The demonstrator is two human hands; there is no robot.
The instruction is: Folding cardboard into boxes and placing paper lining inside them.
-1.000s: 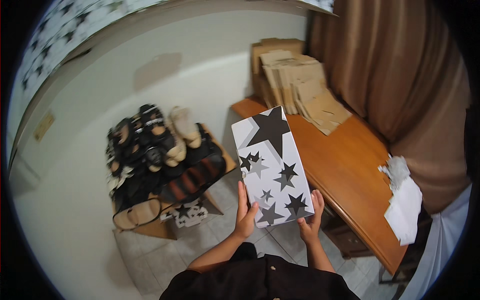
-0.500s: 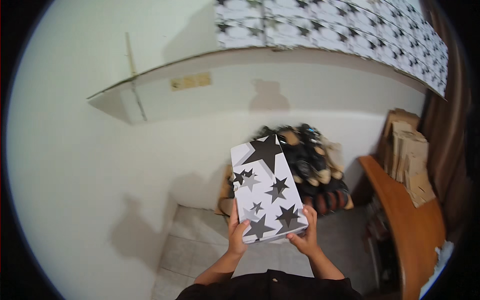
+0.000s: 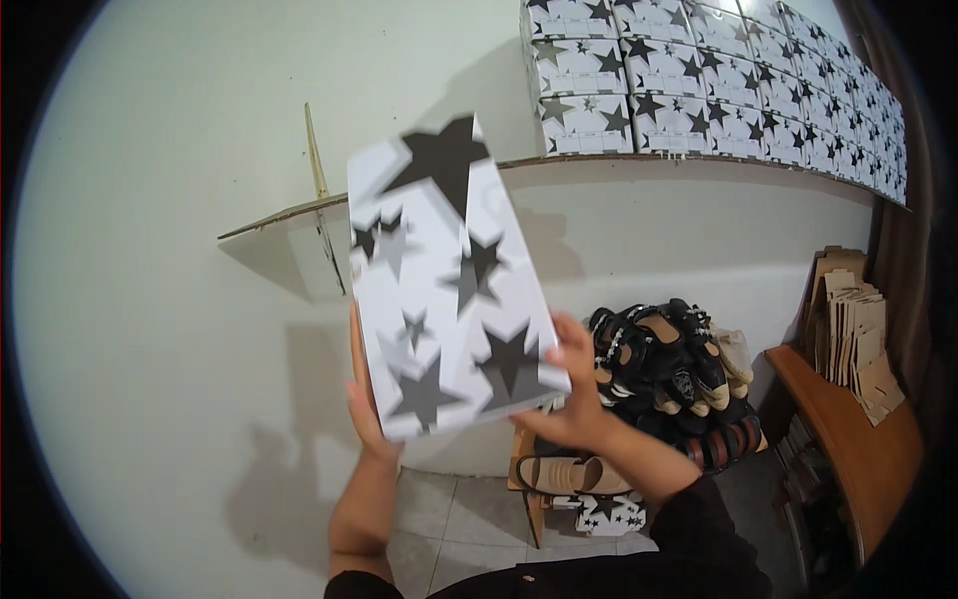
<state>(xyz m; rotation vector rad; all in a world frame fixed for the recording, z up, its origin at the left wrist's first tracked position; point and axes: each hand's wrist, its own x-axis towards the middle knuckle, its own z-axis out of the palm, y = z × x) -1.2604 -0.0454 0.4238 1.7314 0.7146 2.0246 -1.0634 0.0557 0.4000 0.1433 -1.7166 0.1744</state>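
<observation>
Head view: left hand (image 3: 369, 414) and right hand (image 3: 579, 399) clamp a star-print box (image 3: 439, 299) between them, left along its left side, right at its lower right corner. Box held up, tilted, overlapping the shelf (image 3: 269, 214) in view. Similar boxes (image 3: 689, 90) stacked on shelf, right. Shoes (image 3: 679, 354) piled lower right, near desk (image 3: 878, 469).

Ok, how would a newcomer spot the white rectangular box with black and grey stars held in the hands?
Find the long, thin wall shelf bearing stacked white star-patterned boxes. Below and left of that stack in view, the white rectangular box slants between the left hand and the right hand. Unlike its stacked lookalikes, it alone is held, shows its broad face and looks larger.
</observation>
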